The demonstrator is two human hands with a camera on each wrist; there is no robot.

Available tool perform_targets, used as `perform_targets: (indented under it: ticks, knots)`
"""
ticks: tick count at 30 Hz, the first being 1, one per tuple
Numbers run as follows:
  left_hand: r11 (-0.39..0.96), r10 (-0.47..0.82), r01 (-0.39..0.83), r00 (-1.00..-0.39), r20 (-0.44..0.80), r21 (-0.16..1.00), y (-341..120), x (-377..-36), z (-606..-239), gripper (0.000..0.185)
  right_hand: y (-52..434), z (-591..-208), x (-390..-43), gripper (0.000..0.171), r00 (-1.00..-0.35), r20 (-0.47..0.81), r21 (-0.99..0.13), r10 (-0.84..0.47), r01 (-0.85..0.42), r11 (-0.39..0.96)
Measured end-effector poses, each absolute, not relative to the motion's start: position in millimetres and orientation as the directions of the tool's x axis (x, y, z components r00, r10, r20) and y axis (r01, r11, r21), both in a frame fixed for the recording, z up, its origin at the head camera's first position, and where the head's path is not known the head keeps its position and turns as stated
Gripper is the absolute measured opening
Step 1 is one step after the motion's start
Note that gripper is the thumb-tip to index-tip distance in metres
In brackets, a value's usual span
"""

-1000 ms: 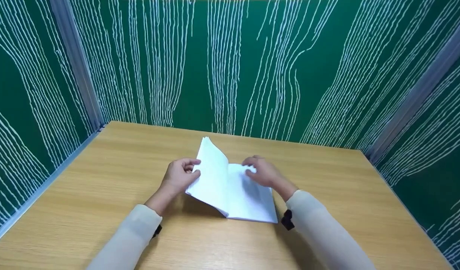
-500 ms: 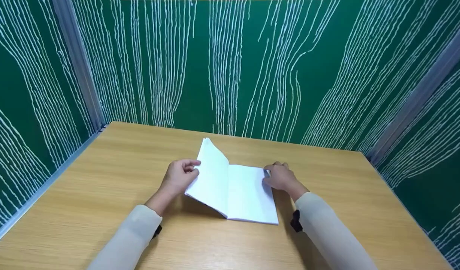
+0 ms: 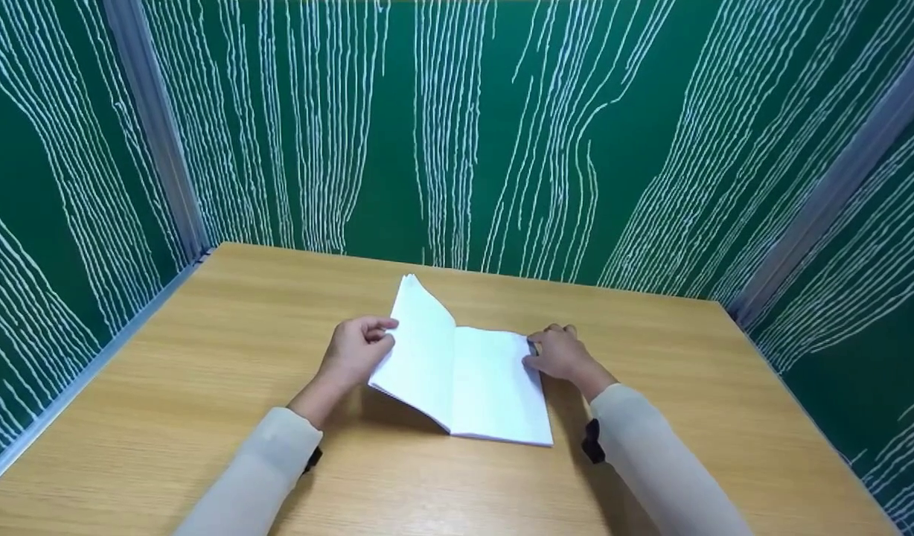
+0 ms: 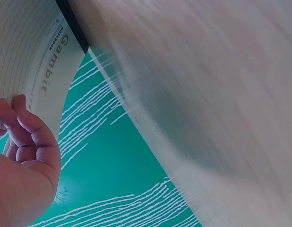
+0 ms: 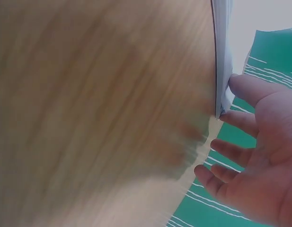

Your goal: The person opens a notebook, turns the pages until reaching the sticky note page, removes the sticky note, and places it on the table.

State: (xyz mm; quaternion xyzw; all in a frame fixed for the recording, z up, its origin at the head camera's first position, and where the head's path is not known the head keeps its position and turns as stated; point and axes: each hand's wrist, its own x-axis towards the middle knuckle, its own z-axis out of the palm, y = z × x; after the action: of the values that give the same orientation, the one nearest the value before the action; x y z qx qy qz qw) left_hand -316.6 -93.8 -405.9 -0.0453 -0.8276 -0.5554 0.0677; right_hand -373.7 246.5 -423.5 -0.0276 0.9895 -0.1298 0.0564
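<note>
A white notebook [image 3: 464, 380] lies open on the wooden table [image 3: 204, 335]. My left hand [image 3: 382, 335] grips the raised left half, thumb on the inner page and fingers behind the cover. In the left wrist view those fingers [image 4: 18, 118] curl against the printed cover [image 4: 51, 80]. My right hand [image 3: 537, 350] sits at the far right edge of the flat right-hand pages. The right wrist view shows the corner of the page stack [image 5: 223, 56] pinched between thumb and forefinger [image 5: 233, 101].
Green panels with white wavy lines [image 3: 457, 134] wall in the table at the back and on both sides. Metal corner posts [image 3: 155, 126] stand at the back left and back right. Bare tabletop surrounds the notebook.
My right hand slid from the middle of the right-hand page out to its right edge and took hold there. The left hand and the raised half have stayed put.
</note>
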Motion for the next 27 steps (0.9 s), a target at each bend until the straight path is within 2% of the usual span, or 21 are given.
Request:
perform_targets:
  ticks: [8, 17, 27]
  knots:
    - [0.381, -0.010, 0.145, -0.987, 0.161, 0.913, -92.4, -316.0, -405.7, 0.024, 245.6, -424.5, -374.9, 0.047, -0.994, -0.064, -0.300, -0.089, -0.066, 0.952]
    - [0.388, -0.011, 0.169, -0.982, 0.188, 0.906, -90.8, -314.7, -407.1, 0.024, 244.4, -424.5, -374.1, 0.041, -0.989, 0.042, -0.264, -0.145, -0.151, 0.953]
    - [0.380, -0.024, 0.135, -0.987, 0.156, 0.915, -91.1, -314.3, -403.7, 0.025, 239.0, -423.5, -374.7, 0.041, -0.992, 0.013, -0.254, -0.122, -0.122, 0.960]
